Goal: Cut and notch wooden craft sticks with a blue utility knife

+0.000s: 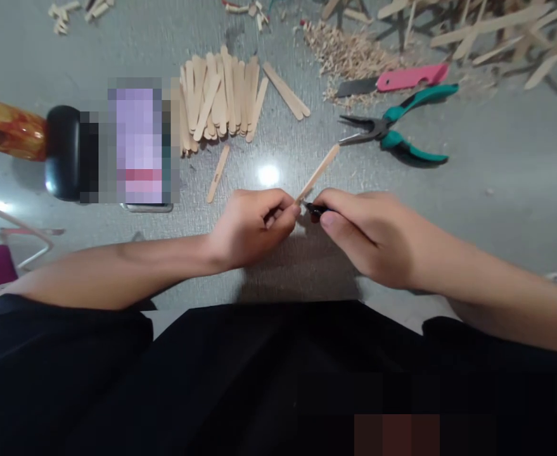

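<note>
A flat wooden popsicle stick slants up and to the right from my left hand, which pinches its near end between thumb and fingers. Close beside it, my right hand is closed around a small dark tool. The tool's tip meets or nearly touches the stick by my left fingertips. Most of its handle is hidden in my grip, so its exact kind does not show. A short popsicle stick with a small mark lies on the table beyond my left hand.
Beyond my hands lie a pile of popsicle sticks, green-handled pliers, a pink utility knife and wood shavings. More sticks are heaped at the far right. A blurred-out phone-like object stands left.
</note>
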Motion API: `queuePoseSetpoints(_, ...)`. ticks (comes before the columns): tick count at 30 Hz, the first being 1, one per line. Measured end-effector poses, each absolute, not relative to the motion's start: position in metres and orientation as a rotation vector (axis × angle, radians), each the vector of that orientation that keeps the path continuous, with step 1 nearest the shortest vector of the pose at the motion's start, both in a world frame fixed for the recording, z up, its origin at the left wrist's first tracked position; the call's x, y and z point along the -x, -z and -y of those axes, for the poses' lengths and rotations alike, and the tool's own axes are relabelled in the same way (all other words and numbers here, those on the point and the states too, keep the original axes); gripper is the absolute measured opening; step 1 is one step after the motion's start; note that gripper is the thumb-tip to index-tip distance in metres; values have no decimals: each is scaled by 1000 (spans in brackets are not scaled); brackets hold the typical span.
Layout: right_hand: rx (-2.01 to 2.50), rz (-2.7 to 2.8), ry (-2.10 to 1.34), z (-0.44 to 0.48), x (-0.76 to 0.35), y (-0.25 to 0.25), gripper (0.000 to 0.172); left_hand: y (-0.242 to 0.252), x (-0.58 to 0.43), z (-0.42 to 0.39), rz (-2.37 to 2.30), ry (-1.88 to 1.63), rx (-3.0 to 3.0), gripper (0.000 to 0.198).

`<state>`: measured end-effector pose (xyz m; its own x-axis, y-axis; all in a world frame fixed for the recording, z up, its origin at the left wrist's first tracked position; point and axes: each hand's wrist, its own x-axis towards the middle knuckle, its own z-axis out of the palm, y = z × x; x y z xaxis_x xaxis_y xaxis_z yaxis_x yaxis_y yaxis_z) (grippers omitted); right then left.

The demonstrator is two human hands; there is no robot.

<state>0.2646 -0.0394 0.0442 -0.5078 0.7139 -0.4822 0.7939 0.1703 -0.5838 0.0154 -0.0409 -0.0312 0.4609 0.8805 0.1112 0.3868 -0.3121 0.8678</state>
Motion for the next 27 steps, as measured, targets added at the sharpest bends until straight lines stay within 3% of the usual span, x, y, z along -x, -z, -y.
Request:
queuePoseSetpoints(4,-1580,-2306,1459,43,-271,-34,26,35,-15,39,-1038,-810,-1970,34)
queuePoseSetpoints(12,-1628,-2495,1480,51,-271,-22,26,38,-18,38,-970,-947,-1983,39)
queuePoseSetpoints(21,-1591,-2720,1236,57,-269,-21,17,35,-15,36,-898,-913,-1967,44)
queuePoseSetpoints(27,-1564,-2730,1003,58,-270,-20,23,34,-17,36,-945,-878,-1989,43)
